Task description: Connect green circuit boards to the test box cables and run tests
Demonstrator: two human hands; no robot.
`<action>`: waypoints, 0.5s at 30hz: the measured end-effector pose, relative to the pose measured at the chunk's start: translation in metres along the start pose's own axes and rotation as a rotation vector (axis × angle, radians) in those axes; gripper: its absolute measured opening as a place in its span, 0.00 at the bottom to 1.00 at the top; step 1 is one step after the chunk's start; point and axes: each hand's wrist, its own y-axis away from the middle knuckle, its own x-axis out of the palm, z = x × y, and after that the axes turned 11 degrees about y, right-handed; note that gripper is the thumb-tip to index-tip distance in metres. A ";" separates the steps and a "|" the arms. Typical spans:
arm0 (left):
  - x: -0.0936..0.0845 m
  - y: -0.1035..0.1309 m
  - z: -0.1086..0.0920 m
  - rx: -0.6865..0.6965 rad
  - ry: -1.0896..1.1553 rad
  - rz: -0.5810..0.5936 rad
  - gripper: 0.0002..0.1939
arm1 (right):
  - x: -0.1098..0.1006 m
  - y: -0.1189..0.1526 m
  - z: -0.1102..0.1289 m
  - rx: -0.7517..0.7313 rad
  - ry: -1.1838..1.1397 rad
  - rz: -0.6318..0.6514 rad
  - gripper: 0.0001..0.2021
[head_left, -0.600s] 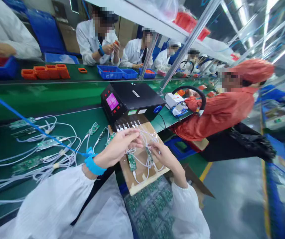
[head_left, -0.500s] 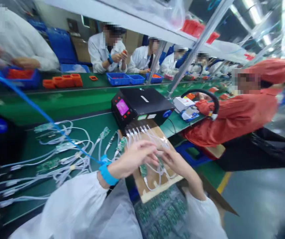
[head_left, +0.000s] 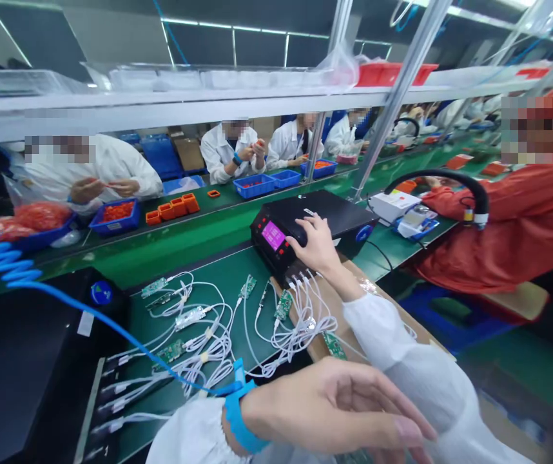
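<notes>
My right hand (head_left: 318,245) is spread over the front of a black tester box (head_left: 339,219). Its thumb lies by the red buttons beside the lit pink screen (head_left: 273,236), and the other fingers reach over the top edge. Low in the view, my left hand (head_left: 339,406) is loosely bent with the fingers apart, and nothing shows in it. A blue wrist strap (head_left: 243,419) circles that wrist. White cables (head_left: 300,328) run from the tester's front to small green circuit boards. One circuit board (head_left: 283,305) lies left of my right forearm, another board (head_left: 335,346) just above my left hand.
A second black box (head_left: 29,361) stands at left, with cabled boards (head_left: 173,351) beside it. A blue coiled cord (head_left: 6,258) crosses to my wrist. Co-workers sit behind the green conveyor (head_left: 170,238) with blue bins (head_left: 254,185). A person in orange (head_left: 494,212) is at right.
My right hand has moved from beside my left hand up to the tester. My left hand has come lower and nearer. The view has tilted up and turned left.
</notes>
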 end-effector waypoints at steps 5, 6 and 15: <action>-0.010 0.045 -0.001 0.092 -0.025 -0.180 0.21 | 0.022 -0.001 0.000 0.018 0.057 0.080 0.24; -0.012 0.056 -0.003 0.122 -0.041 -0.223 0.19 | 0.024 0.001 0.000 0.009 0.056 0.085 0.23; -0.031 0.188 -0.008 0.387 -0.307 -1.047 0.23 | -0.005 0.011 -0.004 -0.035 -0.128 0.022 0.21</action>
